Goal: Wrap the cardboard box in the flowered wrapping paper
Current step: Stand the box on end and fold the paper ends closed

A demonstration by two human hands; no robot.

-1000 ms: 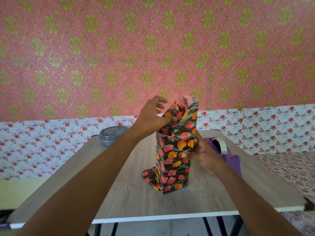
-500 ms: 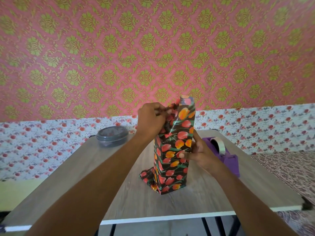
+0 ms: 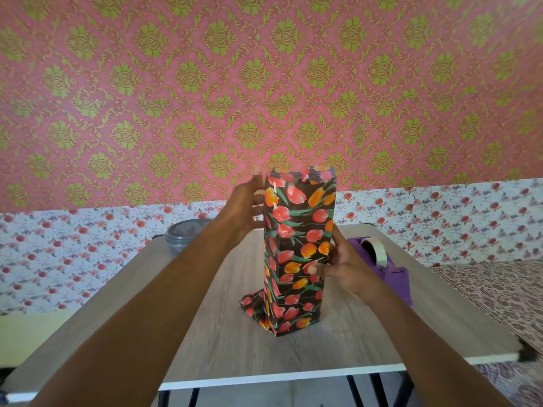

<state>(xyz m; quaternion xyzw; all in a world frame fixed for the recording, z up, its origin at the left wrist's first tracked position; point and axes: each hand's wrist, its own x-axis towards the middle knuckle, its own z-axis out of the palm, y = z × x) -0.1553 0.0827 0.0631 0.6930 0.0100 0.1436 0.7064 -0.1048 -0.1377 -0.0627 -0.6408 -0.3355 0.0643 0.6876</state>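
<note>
The cardboard box is hidden inside the black flowered wrapping paper (image 3: 296, 230), which stands upright as a tall parcel on the wooden table (image 3: 205, 333). The paper's top end stands up above the box, and a loose flap of paper (image 3: 249, 304) lies on the table at the bottom left. My left hand (image 3: 248, 204) lies with straight fingers against the upper left side of the parcel, slightly blurred. My right hand (image 3: 340, 262) holds the parcel's right edge at mid height, with the thumb on the front face.
A purple tape dispenser (image 3: 390, 271) with a clear tape roll stands right behind my right hand. A grey lidded container (image 3: 182, 233) sits at the table's far left. The table's white front edge (image 3: 279, 377) is near me.
My left hand has left the folded paper at the top and now lies flat along the upper left side. The top paper stands straighter. My right hand kept its hold.
</note>
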